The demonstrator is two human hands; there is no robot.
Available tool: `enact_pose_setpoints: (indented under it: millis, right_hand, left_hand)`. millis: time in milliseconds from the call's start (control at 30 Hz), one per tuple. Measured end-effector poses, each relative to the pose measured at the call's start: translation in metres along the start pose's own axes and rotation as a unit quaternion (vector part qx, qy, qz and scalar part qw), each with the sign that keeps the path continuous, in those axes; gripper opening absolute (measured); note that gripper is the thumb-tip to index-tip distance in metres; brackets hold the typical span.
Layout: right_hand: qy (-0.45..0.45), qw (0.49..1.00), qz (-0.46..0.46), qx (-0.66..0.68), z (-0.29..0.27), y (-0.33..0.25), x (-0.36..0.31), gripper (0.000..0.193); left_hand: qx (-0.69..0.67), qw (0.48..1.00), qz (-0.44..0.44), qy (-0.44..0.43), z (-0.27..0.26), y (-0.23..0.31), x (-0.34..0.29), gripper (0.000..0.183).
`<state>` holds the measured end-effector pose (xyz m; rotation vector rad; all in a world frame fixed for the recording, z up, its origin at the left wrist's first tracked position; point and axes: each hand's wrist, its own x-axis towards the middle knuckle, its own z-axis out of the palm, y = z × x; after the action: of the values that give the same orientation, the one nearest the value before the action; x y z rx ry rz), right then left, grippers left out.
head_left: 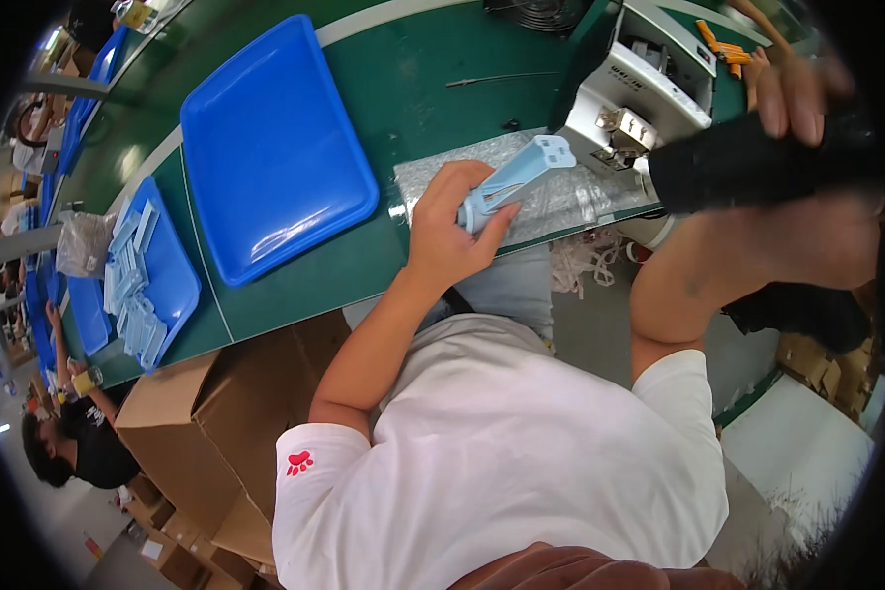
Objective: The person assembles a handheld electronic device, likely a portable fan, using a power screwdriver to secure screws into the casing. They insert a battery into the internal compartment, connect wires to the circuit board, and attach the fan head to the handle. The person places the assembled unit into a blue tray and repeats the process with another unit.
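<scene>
My left hand [457, 221] is closed around a light-blue plastic part [526, 177], a long, open-sided piece with holes in its end plate. It holds the part tilted above the clear bubble wrap [570, 202] at the table's near edge. My right hand [806, 236], blurred and close to the camera, is wrapped around a thick black cylindrical tool [747, 162]; its exact kind cannot be made out. The tool's left end overlaps the front of a silver and black machine [600, 123].
A large blue tray [275, 147] lies on the green table [413, 88]. Left of it, a smaller blue tray [172, 270] carries several light-blue parts [133, 285]. Orange pieces [723, 49] and another person's hand [754, 79] are beyond the machine. A cardboard box [216, 423] stands below the table's left edge.
</scene>
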<state>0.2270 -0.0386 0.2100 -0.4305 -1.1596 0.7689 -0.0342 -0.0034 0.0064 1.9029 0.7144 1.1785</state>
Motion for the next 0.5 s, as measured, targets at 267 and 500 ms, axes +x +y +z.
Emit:
enact_pose_setpoints:
  millis: [267, 500]
  right_hand:
    - [0.065, 0.997, 0.003, -0.051, 0.005, 0.035, 0.021, 0.067]
    - [0.098, 0.993, 0.002, -0.061, 0.001, 0.057, 0.016, 0.073]
  left_hand:
    - [-0.007, 1.0, 0.002, 0.008, 0.001, -0.002, -0.003, 0.032]
    - [0.001, 1.0, 0.001, 0.01, 0.0, -0.001, -0.004, 0.033]
